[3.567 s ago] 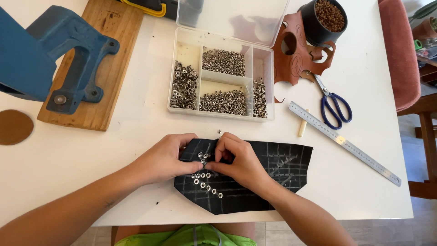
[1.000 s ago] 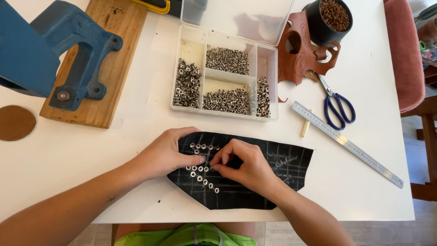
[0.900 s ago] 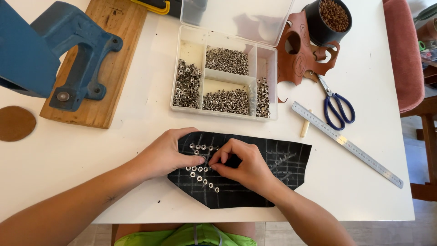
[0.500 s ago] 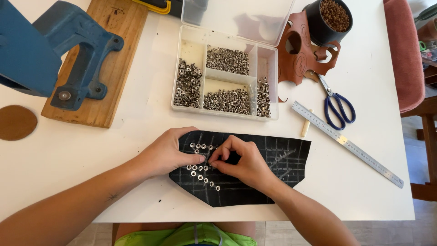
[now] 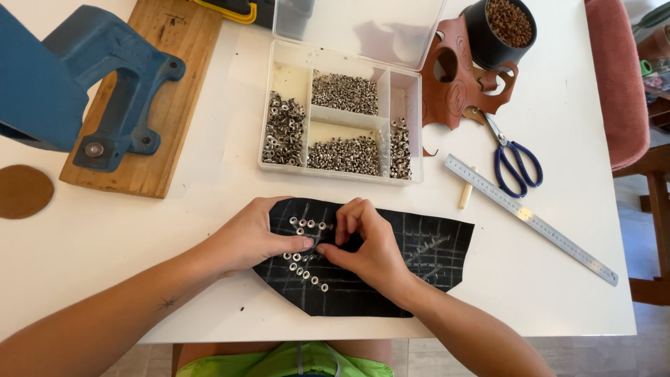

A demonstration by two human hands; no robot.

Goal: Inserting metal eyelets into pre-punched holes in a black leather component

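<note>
A black leather piece (image 5: pixel 412 255) marked with a chalk grid lies on the white table (image 5: pixel 139 230) near its front edge. Several small silver eyelets (image 5: pixel 305 267) sit in rows on its left half. My left hand (image 5: pixel 248 237) lies flat on the piece's left end, fingertips beside the eyelets. My right hand (image 5: pixel 370 244) rests on the middle of the piece, thumb and fingers pinched at an eyelet right of the left fingertips; the eyelet itself is hidden under the fingers.
An open clear compartment box (image 5: pixel 340 115) of silver eyelets stands behind the piece. A blue press (image 5: pixel 84 91) on a wooden board (image 5: pixel 164 105) is at the back left, a brown leather disc (image 5: pixel 22 190) at the left edge. Brown cut leather (image 5: pixel 453 80), a black cup (image 5: pixel 499 28), scissors (image 5: pixel 515 159), a steel ruler (image 5: pixel 530 218) and a small peg (image 5: pixel 465 195) lie to the right.
The black piece has shifted a little left under my hands. My right fingers have moved along the eyelet rows and now pinch close to my left fingertips.
</note>
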